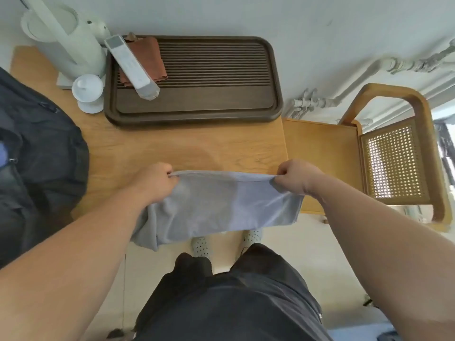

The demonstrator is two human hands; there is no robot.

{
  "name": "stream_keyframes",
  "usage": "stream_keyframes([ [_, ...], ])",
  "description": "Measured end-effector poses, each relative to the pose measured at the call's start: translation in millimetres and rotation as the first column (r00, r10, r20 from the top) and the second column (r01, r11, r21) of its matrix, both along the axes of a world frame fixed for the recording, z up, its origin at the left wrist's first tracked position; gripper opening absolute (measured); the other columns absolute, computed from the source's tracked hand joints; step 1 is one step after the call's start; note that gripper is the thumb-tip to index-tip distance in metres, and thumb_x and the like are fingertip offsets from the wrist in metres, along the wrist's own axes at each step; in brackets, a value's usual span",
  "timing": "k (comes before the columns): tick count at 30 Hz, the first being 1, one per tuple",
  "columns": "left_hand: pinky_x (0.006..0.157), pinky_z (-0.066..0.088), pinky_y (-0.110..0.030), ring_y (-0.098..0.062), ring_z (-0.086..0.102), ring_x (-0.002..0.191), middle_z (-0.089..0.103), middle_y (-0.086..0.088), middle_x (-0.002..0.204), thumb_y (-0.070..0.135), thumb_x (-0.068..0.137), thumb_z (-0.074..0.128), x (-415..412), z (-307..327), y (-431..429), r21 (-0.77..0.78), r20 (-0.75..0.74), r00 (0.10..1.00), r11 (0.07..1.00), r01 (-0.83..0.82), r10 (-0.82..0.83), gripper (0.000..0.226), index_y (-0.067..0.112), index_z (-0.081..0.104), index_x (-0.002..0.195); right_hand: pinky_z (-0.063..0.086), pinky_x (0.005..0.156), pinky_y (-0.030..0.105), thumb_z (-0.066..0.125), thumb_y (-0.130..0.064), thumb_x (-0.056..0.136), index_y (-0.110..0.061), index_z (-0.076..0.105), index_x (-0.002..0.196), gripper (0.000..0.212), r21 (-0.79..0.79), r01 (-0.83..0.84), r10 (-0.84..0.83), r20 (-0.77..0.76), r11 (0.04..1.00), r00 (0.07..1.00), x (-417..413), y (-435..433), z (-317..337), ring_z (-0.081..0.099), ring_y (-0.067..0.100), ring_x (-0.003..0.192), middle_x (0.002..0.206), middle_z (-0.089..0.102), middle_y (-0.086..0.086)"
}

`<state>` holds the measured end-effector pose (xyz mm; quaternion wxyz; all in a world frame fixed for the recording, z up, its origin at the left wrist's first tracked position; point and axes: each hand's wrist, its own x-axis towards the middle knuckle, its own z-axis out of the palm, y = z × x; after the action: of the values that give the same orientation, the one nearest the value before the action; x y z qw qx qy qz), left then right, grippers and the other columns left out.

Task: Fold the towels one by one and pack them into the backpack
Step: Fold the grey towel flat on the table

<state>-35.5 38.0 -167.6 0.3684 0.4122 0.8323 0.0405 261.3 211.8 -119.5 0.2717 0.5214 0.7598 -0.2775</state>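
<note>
A light blue-grey towel (216,205) hangs stretched between my two hands over the near edge of the wooden table (172,148). My left hand (155,180) pinches its upper left corner. My right hand (295,177) pinches the upper right corner. The towel's lower part droops below the table edge, bunched on the left. A dark backpack (37,153) lies on the table's left side, with something blue showing at its opening.
A dark wooden slatted tray (209,104) at the back holds a brown cloth (145,57) and a white remote (130,65). A white kettle (64,40) and a white lidded cup (87,92) stand at back left. A wooden cane chair (394,153) stands to the right.
</note>
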Motion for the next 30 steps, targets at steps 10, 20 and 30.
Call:
stream_keyframes([
  [10, 0.060, 0.034, -0.035, -0.033, 0.054, 0.074, 0.052, -0.005, 0.071, 0.034, 0.101, 0.049, -1, -37, 32, -0.043, -0.187, 0.981, 0.997, -0.065, 0.056, 0.038, 0.016, 0.046, 0.067, 0.038, 0.054, 0.028, 0.043, -0.015, 0.091, -0.020, 0.060, 0.091, 0.017, 0.077, -0.034, 0.043, -0.107, 0.996, 0.993, -26, 66, -54, 0.056, 0.027, 0.077, 0.087, 0.062, 0.006],
  [20, 0.065, 0.045, -0.041, -0.035, 0.052, 0.079, 0.054, -0.009, 0.082, 0.038, 0.100, 0.051, -13, -26, 82, 0.144, -0.320, 0.943, 0.988, -0.049, 0.094, 0.026, 0.015, 0.053, 0.087, 0.045, 0.093, 0.043, 0.052, -0.029, 0.095, -0.025, 0.047, 0.137, 0.042, 0.448, 0.161, -0.033, -0.279, 0.880, 0.960, -35, 64, -59, 0.046, 0.033, 0.122, 0.135, 0.046, 0.009],
  [30, 0.096, 0.039, -0.052, -0.043, 0.048, 0.112, 0.052, -0.017, 0.127, 0.039, 0.089, 0.066, 18, -33, 19, 0.305, -0.353, 0.887, 0.933, -0.193, 0.299, 0.049, 0.017, 0.053, 0.131, -0.007, 0.114, 0.072, 0.042, -0.083, 0.082, -0.047, -0.018, 0.152, 0.099, 0.121, -0.357, 0.366, -0.055, 0.926, 0.929, -47, -37, -87, -0.034, 0.041, 0.145, 0.159, -0.038, 0.002],
])
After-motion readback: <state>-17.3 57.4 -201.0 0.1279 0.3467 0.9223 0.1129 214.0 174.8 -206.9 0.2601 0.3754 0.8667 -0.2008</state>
